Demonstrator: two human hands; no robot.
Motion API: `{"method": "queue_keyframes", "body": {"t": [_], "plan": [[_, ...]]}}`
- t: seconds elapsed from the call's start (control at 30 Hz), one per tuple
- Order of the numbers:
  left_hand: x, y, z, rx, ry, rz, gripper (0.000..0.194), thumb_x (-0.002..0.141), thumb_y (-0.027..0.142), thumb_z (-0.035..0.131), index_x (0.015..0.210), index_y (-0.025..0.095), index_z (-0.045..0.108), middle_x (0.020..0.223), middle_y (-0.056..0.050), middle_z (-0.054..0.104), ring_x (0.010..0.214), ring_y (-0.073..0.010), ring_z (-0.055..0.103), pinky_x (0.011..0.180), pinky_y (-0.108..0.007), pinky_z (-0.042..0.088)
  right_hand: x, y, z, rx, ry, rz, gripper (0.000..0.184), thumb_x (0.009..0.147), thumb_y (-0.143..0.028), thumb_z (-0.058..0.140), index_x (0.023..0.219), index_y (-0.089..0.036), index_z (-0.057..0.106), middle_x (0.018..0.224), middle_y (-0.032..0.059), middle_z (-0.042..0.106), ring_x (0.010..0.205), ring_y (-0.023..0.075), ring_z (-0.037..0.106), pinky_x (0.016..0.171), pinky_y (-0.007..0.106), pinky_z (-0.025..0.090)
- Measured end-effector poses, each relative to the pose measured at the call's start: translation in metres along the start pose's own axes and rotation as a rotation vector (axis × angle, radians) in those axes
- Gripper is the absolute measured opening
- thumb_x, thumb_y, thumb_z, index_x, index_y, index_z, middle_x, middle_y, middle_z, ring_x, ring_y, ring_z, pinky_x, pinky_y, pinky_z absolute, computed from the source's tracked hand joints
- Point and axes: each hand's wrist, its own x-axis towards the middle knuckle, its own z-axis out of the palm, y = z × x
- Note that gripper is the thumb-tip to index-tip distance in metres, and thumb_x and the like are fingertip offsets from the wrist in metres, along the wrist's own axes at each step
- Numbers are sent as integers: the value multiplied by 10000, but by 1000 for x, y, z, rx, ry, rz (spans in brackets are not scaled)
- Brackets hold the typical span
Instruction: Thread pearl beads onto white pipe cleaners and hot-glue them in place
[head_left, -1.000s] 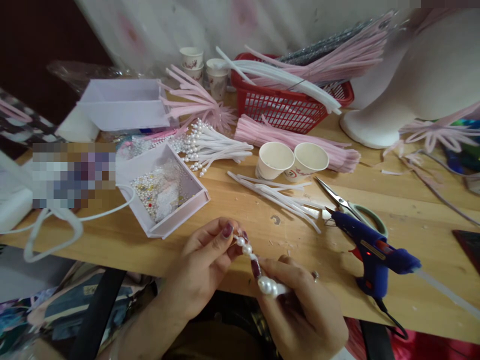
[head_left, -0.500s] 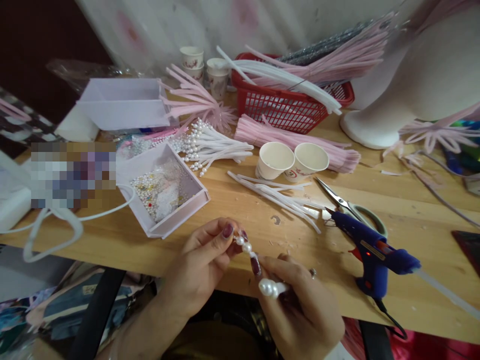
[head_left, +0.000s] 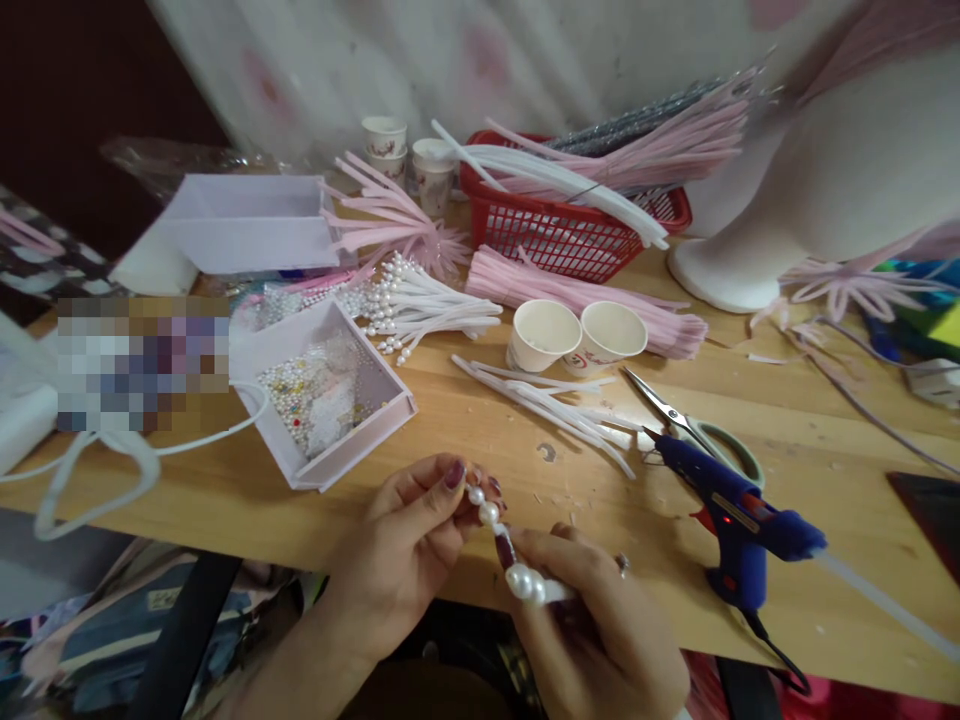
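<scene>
At the front edge of the wooden table [head_left: 480, 420], my left hand [head_left: 405, 555] pinches the upper end of a short string of white pearls [head_left: 487, 512] between thumb and fingertips. Just to its right, my right hand [head_left: 600, 620] is closed round the lower end, where two larger pearls [head_left: 523, 583] show at its fingers. Both hands meet over the table edge. A pale lilac tray of small beads [head_left: 330, 395] lies just beyond my left hand.
A blue glue gun [head_left: 731, 510] stands on the table right of my hands, scissors [head_left: 682, 425] behind it. Two paper cups [head_left: 577, 335], white pipe cleaners [head_left: 555, 400], pearl-tipped stems [head_left: 420, 305], a red basket [head_left: 570, 230] and a white mannequin head [head_left: 795, 200] sit farther back.
The view tipped slightly, so everything sits a little lower in frame. My hands keep their hold on the pearl string, fingers shifting only slightly.
</scene>
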Motion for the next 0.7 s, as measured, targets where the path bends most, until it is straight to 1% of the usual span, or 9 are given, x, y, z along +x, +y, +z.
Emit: {"method": "queue_keyframes", "body": {"t": [0.17, 0.37, 0.47, 0.53, 0.63, 0.7], "plan": [[-1, 2, 1, 9, -17, 9, 259, 542, 269, 1001, 656, 172, 790, 679, 12, 754, 671, -100, 687, 682, -187, 544, -2, 1, 0, -6, 15, -3, 157, 859, -81, 667, 915, -225, 696, 585, -44, 582, 411, 111, 516, 372, 240, 351], [1, 2, -5, 8, -51, -10, 249, 551, 258, 999, 656, 175, 789, 662, 15, 742, 668, -98, 692, 700, -191, 552, -3, -1, -4, 7, -41, 37, 168, 892, -81, 651, 945, -238, 680, 613, -41, 614, 464, 118, 551, 439, 247, 389], [2, 1, -7, 4, -45, -18, 251, 550, 251, 998, 649, 171, 782, 660, 11, 741, 666, -106, 697, 682, -193, 553, -4, 0, -3, 50, -42, 49, 155, 898, -89, 653, 944, -234, 680, 601, -47, 605, 450, 111, 521, 440, 244, 376], [3, -1, -8, -2, -55, -1, 245, 569, 257, 990, 647, 170, 775, 663, 9, 738, 670, -110, 697, 675, -195, 553, -4, 2, -1, 93, -40, 91, 156, 892, -85, 648, 922, -236, 678, 598, -54, 610, 437, 102, 510, 429, 233, 360], [5, -6, -11, -36, -88, 40, 241, 642, 257, 958, 805, 194, 791, 705, 17, 743, 672, -101, 690, 669, -183, 549, -5, 5, 3, 161, -63, 172, 159, 892, -81, 620, 884, -232, 670, 625, -57, 635, 456, 92, 537, 430, 206, 370], [6, -8, -13, -55, -106, 49, 299, 683, 244, 935, 936, 206, 779, 744, 17, 750, 666, -93, 683, 667, -175, 548, -5, 8, 4, 182, -100, 200, 156, 916, -95, 603, 889, -232, 673, 639, -59, 636, 487, 93, 555, 463, 192, 402]]}}
